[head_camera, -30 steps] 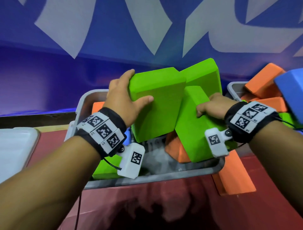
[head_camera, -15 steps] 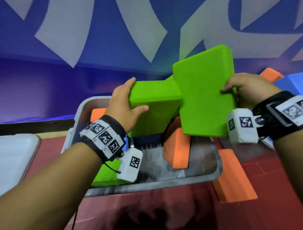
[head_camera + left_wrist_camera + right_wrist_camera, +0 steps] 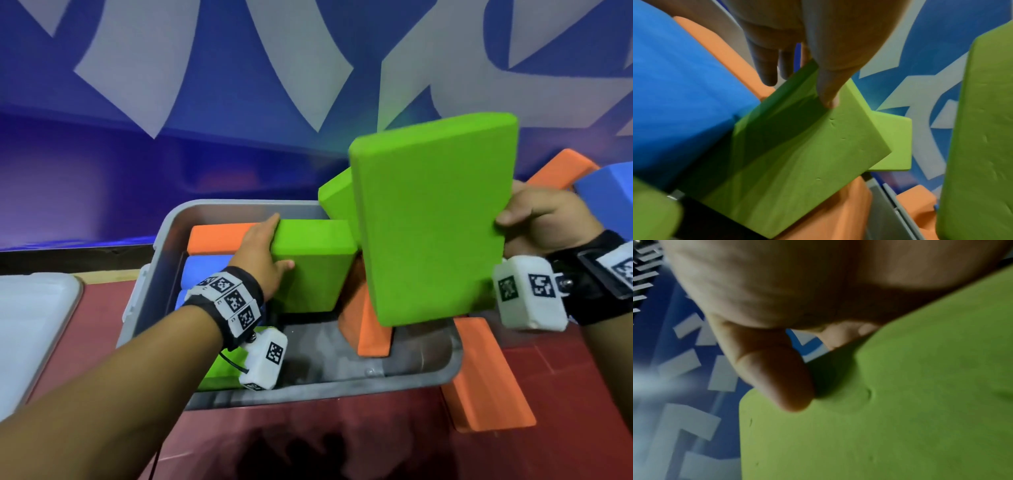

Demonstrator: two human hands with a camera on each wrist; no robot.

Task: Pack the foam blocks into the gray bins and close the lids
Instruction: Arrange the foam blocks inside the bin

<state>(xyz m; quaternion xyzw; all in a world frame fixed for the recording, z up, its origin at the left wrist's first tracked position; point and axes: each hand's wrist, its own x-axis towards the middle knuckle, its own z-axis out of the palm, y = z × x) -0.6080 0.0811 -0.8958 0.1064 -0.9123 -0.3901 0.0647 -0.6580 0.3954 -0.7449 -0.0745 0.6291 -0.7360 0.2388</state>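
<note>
Hands grip two matte green foam slabs: left hand clasps one inside the gray bin; right hand pinches another above it.

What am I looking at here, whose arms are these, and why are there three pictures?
No machine here: a person packs foam blocks, wearing one camera on the head and one on each wrist. The white boxes under the wristbands are the wrist cameras.

The head view looks down at both arms. The left hand grips a green block inside the gray bin, which already holds orange, blue and green blocks. The right hand holds a bigger green slab raised above the bin. An orange block lies on the red surface beside the bin.

The left wrist view shows fingers on that green block. The right wrist view shows the thumb pressing the slab.
</note>
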